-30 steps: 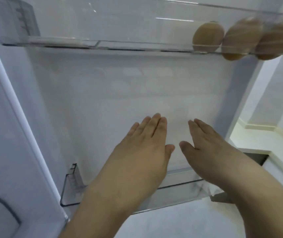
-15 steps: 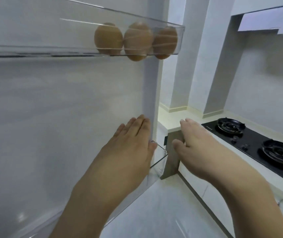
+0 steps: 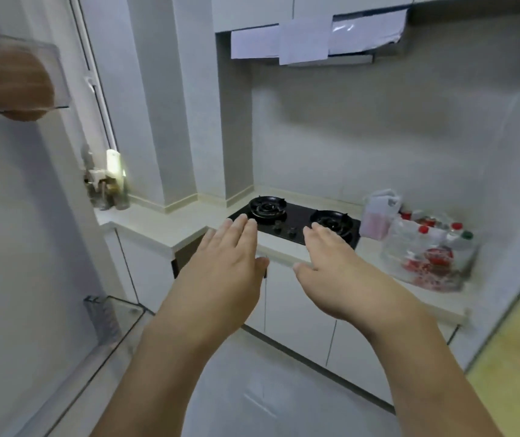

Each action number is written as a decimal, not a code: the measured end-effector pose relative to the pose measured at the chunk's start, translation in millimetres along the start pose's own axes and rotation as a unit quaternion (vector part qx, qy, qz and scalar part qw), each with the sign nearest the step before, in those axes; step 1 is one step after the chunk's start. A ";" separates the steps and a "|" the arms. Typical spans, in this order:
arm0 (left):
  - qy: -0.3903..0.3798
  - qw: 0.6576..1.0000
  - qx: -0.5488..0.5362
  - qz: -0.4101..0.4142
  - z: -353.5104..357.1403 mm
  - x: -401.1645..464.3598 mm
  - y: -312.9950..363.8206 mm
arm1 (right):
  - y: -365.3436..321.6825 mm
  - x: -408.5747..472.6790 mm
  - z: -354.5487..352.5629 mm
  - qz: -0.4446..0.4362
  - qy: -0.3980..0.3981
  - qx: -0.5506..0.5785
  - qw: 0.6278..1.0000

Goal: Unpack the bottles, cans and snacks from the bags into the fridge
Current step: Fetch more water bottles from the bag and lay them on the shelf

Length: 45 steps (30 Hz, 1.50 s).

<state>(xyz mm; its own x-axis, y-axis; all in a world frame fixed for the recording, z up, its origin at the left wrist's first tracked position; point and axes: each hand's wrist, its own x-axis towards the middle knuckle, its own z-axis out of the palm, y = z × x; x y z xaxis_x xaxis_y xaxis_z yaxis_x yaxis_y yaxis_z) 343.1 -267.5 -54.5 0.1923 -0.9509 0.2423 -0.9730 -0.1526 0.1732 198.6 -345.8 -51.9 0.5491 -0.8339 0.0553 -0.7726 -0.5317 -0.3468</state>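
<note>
A clear plastic bag [image 3: 425, 257] with several red-capped bottles and red packets lies on the counter at the right, with a smaller pink and white bag [image 3: 378, 216] behind it. My left hand [image 3: 227, 272] and my right hand [image 3: 337, 272] are stretched out in front of me, fingers straight, holding nothing, in the air short of the counter edge. The open fridge door [image 3: 16, 247] fills the left side, with a clear lower door shelf [image 3: 110, 320] and an upper shelf holding brown eggs [image 3: 16, 80].
A black two-burner gas hob [image 3: 296, 219] sits in the white counter [image 3: 157, 228] beyond my hands. Jars and a pale bottle [image 3: 110, 181] stand at the counter's left end by the window. White cabinets run below, a range hood above, and yellow flooring shows at right.
The view has swung right, away from the fridge door towards the counter and the bags. Both hands stay outstretched and flat, holding nothing.
</note>
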 end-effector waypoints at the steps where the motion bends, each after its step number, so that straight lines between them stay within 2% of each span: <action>1: 0.003 1.000 -0.003 0.014 5.2 9.2 7.3 | 13.0 -0.3 -4.1 0.017 0.004 -0.002 1.000; 9: 0.012 0.992 -0.039 0.120 46.4 85.0 84.9 | 112.2 -0.5 -33.6 0.107 0.044 -0.014 0.993; 16: -0.001 0.986 -0.041 0.161 78.3 148.4 117.2 | 165.7 24.4 -40.7 0.149 0.057 0.011 0.987; 31: -0.041 0.967 -0.045 0.249 146.7 332.0 120.1 | 248.5 165.8 -37.1 0.223 0.092 0.039 0.970; 35: -0.073 0.959 -0.050 0.269 169.6 376.2 136.6 | 279.6 196.7 -41.5 0.255 0.085 0.035 0.963; 45: -0.072 0.956 -0.053 0.280 212.4 490.3 188.6 | 382.5 276.7 -75.9 0.269 0.103 0.040 0.957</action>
<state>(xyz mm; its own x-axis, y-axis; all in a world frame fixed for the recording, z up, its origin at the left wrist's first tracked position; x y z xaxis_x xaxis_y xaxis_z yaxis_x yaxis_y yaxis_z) 226.7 -819.7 -105.8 -0.3819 -0.9036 0.1940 -0.8981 0.4123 0.1529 30.9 -791.2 -98.2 -0.0028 -0.9996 0.0284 -0.8941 -0.0103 -0.4478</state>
